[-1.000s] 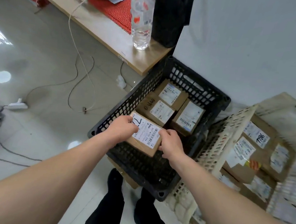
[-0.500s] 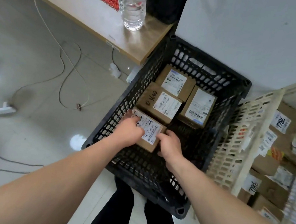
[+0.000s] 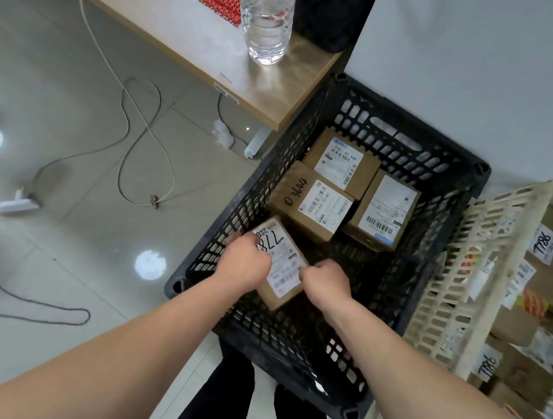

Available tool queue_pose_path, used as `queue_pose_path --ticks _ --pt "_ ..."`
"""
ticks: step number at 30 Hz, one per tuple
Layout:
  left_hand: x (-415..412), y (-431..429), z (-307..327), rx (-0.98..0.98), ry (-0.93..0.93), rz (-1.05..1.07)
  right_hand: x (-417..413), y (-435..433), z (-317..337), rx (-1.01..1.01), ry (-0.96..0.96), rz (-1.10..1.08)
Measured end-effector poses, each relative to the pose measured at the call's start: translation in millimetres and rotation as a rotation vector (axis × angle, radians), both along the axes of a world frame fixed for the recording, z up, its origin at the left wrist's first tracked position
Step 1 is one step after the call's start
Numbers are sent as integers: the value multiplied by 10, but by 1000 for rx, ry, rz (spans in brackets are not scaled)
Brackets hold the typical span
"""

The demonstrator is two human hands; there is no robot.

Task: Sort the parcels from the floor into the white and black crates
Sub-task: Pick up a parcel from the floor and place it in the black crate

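With fingers of left hand (image 3: 245,264) and right hand (image 3: 328,282) curled round the parcel (image 3: 285,265), seat it flat in the black crate (image 3: 437,226).

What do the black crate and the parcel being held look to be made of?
Black crate: probably moulded plastic, matte; its walls are a regular lattice of slots. Parcel: brown cardboard, matte, with folded box edges and a white printed paper label on top.

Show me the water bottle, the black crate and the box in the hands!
water bottle (image 3: 269,21): head view, on its clear lower body.
black crate (image 3: 413,126): head view, on its far rim.
held parcel (image 3: 284,266): head view, on its white label.
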State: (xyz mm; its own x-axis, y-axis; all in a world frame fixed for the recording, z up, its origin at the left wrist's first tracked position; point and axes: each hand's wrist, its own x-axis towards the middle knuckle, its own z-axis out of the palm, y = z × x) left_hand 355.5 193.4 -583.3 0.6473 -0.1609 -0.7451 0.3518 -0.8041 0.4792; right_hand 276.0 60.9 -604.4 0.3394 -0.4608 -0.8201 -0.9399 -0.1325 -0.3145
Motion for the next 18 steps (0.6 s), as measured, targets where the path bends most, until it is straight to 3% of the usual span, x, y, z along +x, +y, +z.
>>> queue_pose_path --ticks 3,8,11,18 --pt "13 23 45 -88 -18 55 -112 36 43 64 84 0" --pt "-18 62 159 -179 48 132 -159 224 -87 136 11 -18" --pt "-32 102 93 -139 103 68 -108 331 -142 210 -41 -54" --pt "-26 150 165 -78 -24 -107 -37 474 -139 335 -69 -142"
